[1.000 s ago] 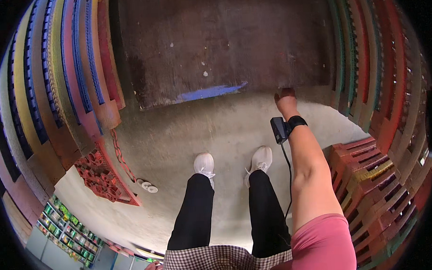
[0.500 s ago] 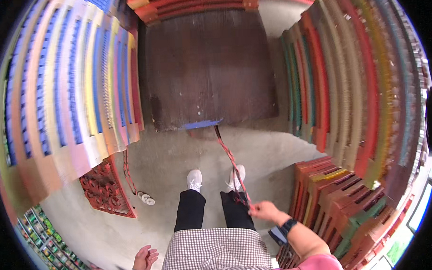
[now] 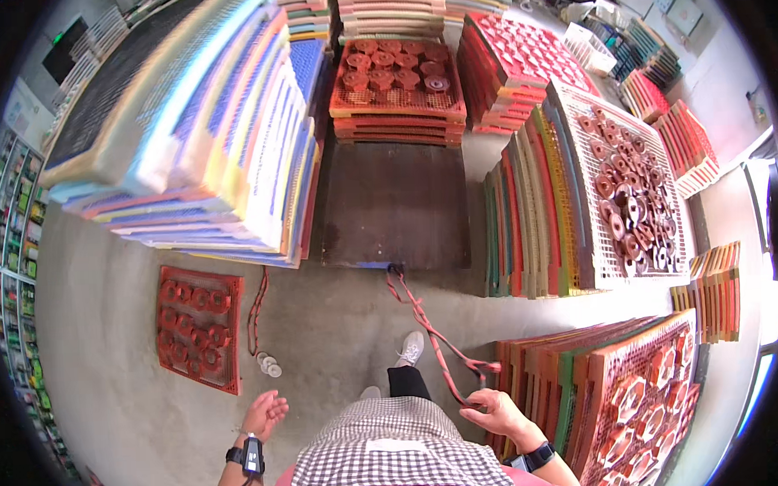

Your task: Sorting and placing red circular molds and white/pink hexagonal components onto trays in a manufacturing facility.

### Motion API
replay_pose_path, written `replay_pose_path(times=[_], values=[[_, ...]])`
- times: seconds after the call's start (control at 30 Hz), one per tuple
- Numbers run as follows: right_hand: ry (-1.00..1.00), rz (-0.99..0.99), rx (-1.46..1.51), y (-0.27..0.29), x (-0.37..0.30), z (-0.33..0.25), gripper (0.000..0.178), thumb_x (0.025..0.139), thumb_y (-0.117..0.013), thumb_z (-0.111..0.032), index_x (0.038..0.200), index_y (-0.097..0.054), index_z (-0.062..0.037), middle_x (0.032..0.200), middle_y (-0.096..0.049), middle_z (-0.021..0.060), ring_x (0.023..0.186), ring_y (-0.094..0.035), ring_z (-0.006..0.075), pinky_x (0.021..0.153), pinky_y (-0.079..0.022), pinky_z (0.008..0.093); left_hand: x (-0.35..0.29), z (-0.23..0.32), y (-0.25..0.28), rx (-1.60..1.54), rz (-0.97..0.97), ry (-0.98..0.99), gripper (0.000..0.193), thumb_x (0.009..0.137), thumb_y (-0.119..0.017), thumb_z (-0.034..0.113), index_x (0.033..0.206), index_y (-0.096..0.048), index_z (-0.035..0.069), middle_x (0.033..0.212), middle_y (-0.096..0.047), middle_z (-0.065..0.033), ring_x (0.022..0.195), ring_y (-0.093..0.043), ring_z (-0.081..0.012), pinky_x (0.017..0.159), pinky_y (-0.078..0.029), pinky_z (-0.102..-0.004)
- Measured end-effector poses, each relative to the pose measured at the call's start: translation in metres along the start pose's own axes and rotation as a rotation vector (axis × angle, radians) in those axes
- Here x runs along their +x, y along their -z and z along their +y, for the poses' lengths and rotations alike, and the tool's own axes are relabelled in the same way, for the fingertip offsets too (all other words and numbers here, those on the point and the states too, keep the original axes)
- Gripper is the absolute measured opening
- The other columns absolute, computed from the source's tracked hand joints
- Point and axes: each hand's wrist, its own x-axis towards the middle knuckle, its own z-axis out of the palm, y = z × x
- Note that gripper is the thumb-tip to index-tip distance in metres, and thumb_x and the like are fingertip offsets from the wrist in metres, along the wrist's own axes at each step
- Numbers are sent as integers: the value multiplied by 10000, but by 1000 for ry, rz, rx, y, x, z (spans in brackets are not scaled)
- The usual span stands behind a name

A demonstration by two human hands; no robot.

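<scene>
The right hand (image 3: 496,408) is closed on a red strap (image 3: 426,314) tied to the dark flat cart (image 3: 394,204) at 12 o'clock. The left hand (image 3: 264,413) hangs loose, holding nothing. It looks like pulling time; next needs a steady tug back.

Black-and-white checked apron over pink top; black trousers, white shoe (image 3: 411,348); black wristbands (left one cabled)

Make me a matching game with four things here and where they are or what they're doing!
Things:
1. right hand
2. left hand
3. dark flat cart
4. red tray of rings

States or places:
A. flat on the floor, near the left hand
B. open, holding nothing
C. gripping the red strap
D. between tall tray stacks, strap tied to its near edge

Pairs: 1-C, 2-B, 3-D, 4-A
</scene>
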Motion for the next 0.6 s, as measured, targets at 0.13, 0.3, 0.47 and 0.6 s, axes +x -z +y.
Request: replay_pose_path(times=[0.13, 0.3, 0.47, 0.6], values=[[24, 3, 18, -49, -39, -30, 244, 752, -664, -214, 810, -580, 7, 685, -557, 131, 615, -539, 216, 574, -443, 298, -15, -13, 52, -29, -4, -83, 276, 909, -458, 224, 1144, -473, 80, 955, -600, -66, 830, -596, -161, 699, -475, -294], [-6, -54, 115, -109, -91, -79, 257, 764, -642, -211, 832, -567, 25, 687, -546, 152, 575, -508, 196, 556, -433, 300, -59, -38, 103, -92, -12, -177, 283, 898, -487, 256, 1135, -484, 102, 937, -605, -52, 803, -597, -153, 689, -472, -284], [-91, 131, -120, -139, -136, -84, 306, 759, -620, -285, 886, -596, -8, 677, -586, 175, 632, -592, 315, 583, -462, 369, -87, -85, 153, -130, 35, -78, 274, 891, -495, 272, 1102, -487, 97, 913, -608, -53, 788, -597, -152, 680, -471, -288], [-147, 82, -240, -175, -155, -65, 330, 758, -599, -329, 807, -556, -5, 678, -582, 170, 676, -588, 329, 620, -451, 402, -102, -109, 172, -135, 53, -126, 262, 889, -499, 275, 1081, -490, 98, 908, -608, -53, 786, -599, -151, 677, -471, -290]])
